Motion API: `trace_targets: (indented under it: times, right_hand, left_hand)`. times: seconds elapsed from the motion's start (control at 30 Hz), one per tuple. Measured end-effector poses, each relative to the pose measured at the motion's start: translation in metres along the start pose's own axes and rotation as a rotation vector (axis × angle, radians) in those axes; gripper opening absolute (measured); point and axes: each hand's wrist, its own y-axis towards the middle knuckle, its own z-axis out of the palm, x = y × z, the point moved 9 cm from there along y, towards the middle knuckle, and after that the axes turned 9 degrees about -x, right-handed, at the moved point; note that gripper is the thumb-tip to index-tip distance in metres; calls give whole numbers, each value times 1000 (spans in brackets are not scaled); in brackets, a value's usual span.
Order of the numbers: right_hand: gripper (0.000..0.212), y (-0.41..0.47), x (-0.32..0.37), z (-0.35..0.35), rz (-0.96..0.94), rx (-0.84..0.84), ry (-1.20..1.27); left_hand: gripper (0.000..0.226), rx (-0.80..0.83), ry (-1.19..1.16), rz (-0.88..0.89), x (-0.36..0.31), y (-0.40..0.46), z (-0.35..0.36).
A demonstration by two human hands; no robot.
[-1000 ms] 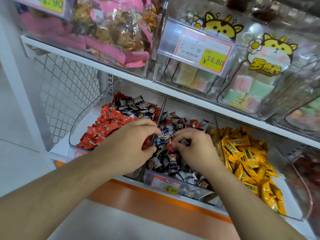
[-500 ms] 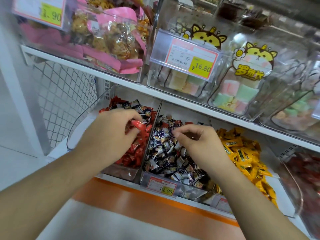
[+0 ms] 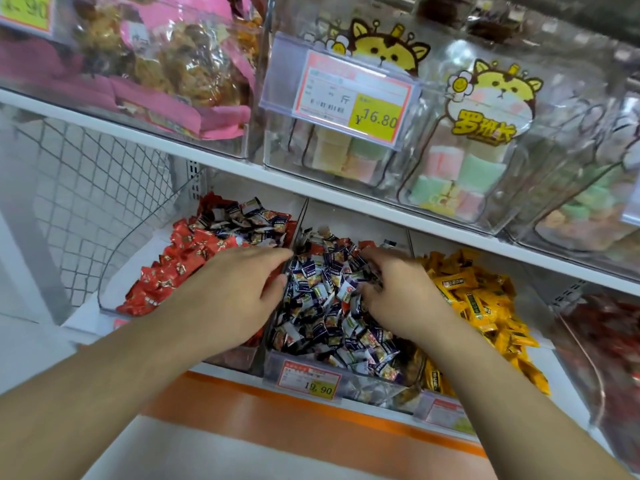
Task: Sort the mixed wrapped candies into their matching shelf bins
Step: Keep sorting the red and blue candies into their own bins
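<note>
Wrapped candies fill three clear bins side by side on the lower shelf: red ones (image 3: 166, 275) in the left bin, dark blue-and-white ones (image 3: 325, 306) in the middle bin, yellow ones (image 3: 485, 303) in the right. We see some dark wrappers lying at the far end of the red pile, and a few red wrappers among the dark ones. Our left hand (image 3: 235, 292) lies over the clear divider (image 3: 300, 220) between the left and middle bins, fingers reaching forward; we cannot tell whether it holds anything. Our right hand (image 3: 398, 292) rests in the middle bin, fingers curled down into the candies; whether they pinch one is hidden. The upper shelf's white edge (image 3: 346, 199) overhangs the far ends of the bins, so the near ends are the open way in. One yellow price tag (image 3: 311, 379) fronts the middle bin.
</note>
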Motion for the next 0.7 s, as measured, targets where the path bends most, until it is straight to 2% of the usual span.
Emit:
trace_targets:
  times: [0.07,0.17,0.27,0.57,0.7]
  right_hand:
    - [55,12,3,19,-21,69,-79]
    - [70,21,12,48,-40,171,-67]
    - [74,19,17,67,-45,239,-73]
    - [68,-12,32,60,-154,392,34]
    - [52,-11,35,44,-127,391,148]
  left_hand:
    - [50,-12,7,11,0,0,0]
    - [50,-30,-12,12,0,0,0]
    - [51,-29,-30,10,1,0,1]
    - [51,-7,-51,4,4,-2,1]
    - [51,1,-64,-2,3,-4,-1]
